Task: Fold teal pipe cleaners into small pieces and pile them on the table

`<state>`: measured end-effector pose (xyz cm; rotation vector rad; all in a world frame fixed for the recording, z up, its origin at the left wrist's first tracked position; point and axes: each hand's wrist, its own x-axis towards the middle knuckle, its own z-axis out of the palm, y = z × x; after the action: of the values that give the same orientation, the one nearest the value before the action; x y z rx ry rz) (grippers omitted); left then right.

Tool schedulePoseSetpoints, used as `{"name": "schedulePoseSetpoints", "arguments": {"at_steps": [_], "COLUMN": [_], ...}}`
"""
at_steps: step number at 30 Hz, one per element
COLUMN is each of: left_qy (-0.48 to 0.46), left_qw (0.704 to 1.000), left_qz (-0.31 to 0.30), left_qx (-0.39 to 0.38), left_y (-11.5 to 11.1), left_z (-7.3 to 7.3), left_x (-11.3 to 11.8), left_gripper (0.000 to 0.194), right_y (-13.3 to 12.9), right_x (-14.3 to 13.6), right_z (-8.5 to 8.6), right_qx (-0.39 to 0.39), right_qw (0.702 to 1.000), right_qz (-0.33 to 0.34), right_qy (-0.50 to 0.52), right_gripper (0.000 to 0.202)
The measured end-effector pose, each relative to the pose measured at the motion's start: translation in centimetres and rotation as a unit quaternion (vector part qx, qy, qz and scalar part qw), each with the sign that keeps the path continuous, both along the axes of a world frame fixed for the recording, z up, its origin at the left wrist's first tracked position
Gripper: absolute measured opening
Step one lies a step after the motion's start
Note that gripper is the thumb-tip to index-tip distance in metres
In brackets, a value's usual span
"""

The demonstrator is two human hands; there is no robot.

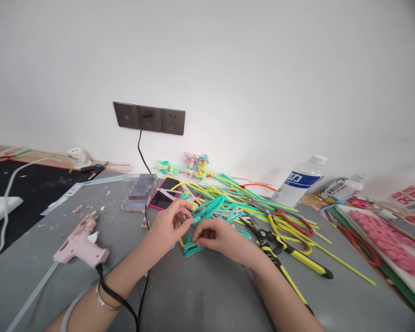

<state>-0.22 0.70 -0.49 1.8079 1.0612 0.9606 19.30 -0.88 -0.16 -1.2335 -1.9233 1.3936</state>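
Observation:
Near the middle of the grey table mat (193, 295), my left hand (174, 221) has its thumb and index finger pressed together at a teal pipe cleaner; what lies between the fingertips is too small to make out. Close beside it on the right, my right hand (212, 235) is curled with its fingertips together, at the edge of a bent teal piece (192, 251). Whatever it pinches is hidden. Looped teal pipe cleaners (209, 208) lie just behind both hands, with yellow and green stems (297, 226) spreading to the right.
A pink glue gun (81, 246) with a black cord lies left. A phone (164, 193) is behind my hands. Yellow-black pliers (290, 251), red-handled scissors (293, 221) and a bottle (297, 182) are right. Small figures (197, 165) stand by the wall. Pink braided pieces (383, 235) lie far right.

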Motion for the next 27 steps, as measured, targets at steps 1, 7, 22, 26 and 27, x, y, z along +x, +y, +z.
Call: {"name": "schedulePoseSetpoints", "arguments": {"at_steps": [1,7,22,26,27], "left_qy": [0.024,0.066,0.073,0.071,0.069], "left_qw": [1.000,0.998,0.996,0.996,0.996], "left_qz": [-0.001,0.005,-0.042,-0.045,-0.042], "left_qx": [0.007,0.024,-0.027,-0.033,-0.029], "left_y": [0.1,0.3,-0.2,-0.3,-0.3], "left_z": [-0.2,-0.6,-0.2,-0.1,-0.1], "left_x": [0.0,0.0,0.2,0.3,0.3], "left_gripper": [0.018,0.014,0.014,0.014,0.014], "right_y": [0.1,0.0,1.4,1.5,1.5], "right_x": [0.1,0.1,2.5,2.5,2.4], "right_z": [-0.1,-0.4,0.6,0.4,0.4], "right_qx": [0.006,0.031,0.122,0.142,0.147], "right_qw": [1.000,0.999,0.975,0.967,0.967], "right_qz": [-0.005,-0.002,-0.185,-0.210,-0.205], "right_qy": [-0.006,-0.024,0.029,0.040,0.035], "right_gripper": [0.011,0.014,0.042,0.042,0.040]}}
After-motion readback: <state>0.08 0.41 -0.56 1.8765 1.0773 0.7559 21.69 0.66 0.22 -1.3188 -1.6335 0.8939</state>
